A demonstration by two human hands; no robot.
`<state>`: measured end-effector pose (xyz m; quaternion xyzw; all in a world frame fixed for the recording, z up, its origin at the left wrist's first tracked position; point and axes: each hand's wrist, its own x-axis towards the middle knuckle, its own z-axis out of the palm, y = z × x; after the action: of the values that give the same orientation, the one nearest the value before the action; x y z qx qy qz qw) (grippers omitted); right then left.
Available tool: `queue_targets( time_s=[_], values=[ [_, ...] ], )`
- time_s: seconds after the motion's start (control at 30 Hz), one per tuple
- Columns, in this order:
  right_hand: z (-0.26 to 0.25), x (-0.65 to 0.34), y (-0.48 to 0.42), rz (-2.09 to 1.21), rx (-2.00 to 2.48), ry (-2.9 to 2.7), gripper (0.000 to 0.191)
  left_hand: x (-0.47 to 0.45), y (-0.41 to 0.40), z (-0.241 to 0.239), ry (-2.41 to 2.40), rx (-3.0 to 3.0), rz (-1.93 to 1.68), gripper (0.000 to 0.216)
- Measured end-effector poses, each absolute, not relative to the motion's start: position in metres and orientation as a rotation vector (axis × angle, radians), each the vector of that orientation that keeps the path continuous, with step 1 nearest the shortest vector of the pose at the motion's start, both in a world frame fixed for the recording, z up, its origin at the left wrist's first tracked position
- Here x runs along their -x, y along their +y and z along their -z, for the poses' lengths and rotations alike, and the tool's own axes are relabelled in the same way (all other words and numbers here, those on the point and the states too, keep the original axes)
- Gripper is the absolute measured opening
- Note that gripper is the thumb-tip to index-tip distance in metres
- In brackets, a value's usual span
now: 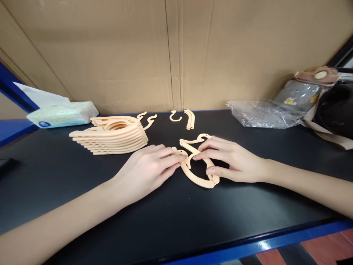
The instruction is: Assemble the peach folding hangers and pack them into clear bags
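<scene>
Left fingers (175,159) pinch hanger (196,179); right fingers (213,154), part-curled, grip it too. Probably fitting joints; next calls for steady alignment.

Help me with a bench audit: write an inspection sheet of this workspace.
Surface: smooth black tabletop, blue edging.
Job's things: jointed cream plastic hanger pieces; stack of cream plastic hangers; loose cream plastic hook; two curved cream plastic strips.
Clutter: pastel tissue packet, clear plastic bag, translucent grey bottle, black rounded item.
Hands: fingers of left hand and right hand touch the jointed pieces; grip unclear.
Cables: nothing seen.
Surroundings: brown cardboard sheet behind; red floor tiles lower right.
</scene>
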<state>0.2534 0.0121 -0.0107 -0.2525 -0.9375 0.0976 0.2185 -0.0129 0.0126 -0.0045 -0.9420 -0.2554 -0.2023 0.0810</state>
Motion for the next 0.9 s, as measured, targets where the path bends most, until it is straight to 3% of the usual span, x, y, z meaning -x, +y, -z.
queue_targets(
  time_s=[0.13,0.5,0.9],
  values=[
    [0.01,-0.253,0.01,-0.265,0.634,-2.626,0.036,0.013,0.011,0.003,-0.968,2.845,0.617,0.026],
    [0.007,-0.247,0.001,0.121,0.57,-2.89,0.057,0.004,0.004,0.007,-1.515,2.814,0.675,0.035],
    [0.01,-0.244,-0.001,0.24,0.605,-2.783,0.047,0.006,0.005,0.003,-1.554,2.839,0.617,0.027]
  ],
)
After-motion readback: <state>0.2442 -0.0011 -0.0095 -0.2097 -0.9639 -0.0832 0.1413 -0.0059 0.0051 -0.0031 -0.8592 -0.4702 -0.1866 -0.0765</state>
